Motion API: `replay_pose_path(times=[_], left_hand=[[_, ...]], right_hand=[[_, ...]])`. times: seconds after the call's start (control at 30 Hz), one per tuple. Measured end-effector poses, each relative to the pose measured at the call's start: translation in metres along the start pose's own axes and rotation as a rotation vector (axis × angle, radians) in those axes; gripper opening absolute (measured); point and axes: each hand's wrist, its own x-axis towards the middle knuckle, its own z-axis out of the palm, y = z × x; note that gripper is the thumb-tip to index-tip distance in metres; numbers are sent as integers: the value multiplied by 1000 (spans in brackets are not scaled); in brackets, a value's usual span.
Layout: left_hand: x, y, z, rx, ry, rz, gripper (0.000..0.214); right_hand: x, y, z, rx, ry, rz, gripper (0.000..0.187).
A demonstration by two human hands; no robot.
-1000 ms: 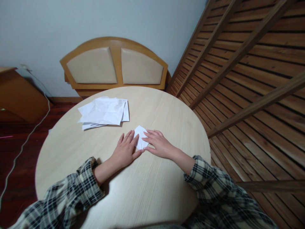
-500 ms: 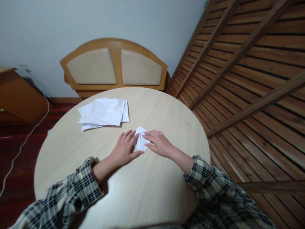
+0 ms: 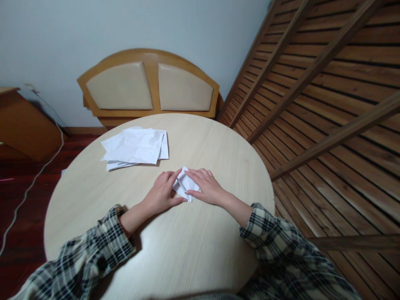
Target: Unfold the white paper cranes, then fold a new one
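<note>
A small folded piece of white paper (image 3: 186, 181) lies on the table between my two hands, its upper layer partly raised along a slanting fold. My left hand (image 3: 163, 191) holds its left side, with the index finger at the upper left edge and the thumb near the bottom point. From the right, my right hand (image 3: 208, 186) grips the paper, its fingers over the upper right part and its thumb on the fold near the middle. The fingers cover parts of the paper's left and right edges.
A loose pile of creased white sheets (image 3: 134, 146) lies at the back left of the round pale table (image 3: 215, 139). Behind the table stands a padded wooden headboard (image 3: 153, 83). A slatted wooden partition (image 3: 312, 121) rises along the right; a cable (image 3: 33, 183) runs down the left.
The paper's fold has shifted from upright to slanting, and its upper layer has lifted. My right fingers have moved slightly left and up over it; my left fingers have drawn closer together.
</note>
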Motion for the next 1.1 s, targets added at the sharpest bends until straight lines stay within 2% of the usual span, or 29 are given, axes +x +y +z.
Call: replay_pose_path(times=[0.17, 0.33, 0.47, 0.57, 0.8, 1.1], left_hand=[[0, 4, -17, 94, -96, 77, 57], [0, 4, -30, 165, -154, 92, 54], [1, 0, -31, 165, -191, 75, 44], [1, -6, -29, 135, -183, 75, 37], [1, -19, -24, 97, -127, 122, 33], [2, -23, -25, 82, -114, 161, 41]], right_hand=[[-1, -1, -6, 13, -16, -20, 62], [-2, 3, -8, 50, 6, -33, 55], [-2, 9, -5, 142, 66, -26, 48], [-1, 12, -6, 221, 100, -25, 35], [-3, 13, -10, 285, 86, -21, 16], [-7, 19, -12, 258, 25, -81, 24]])
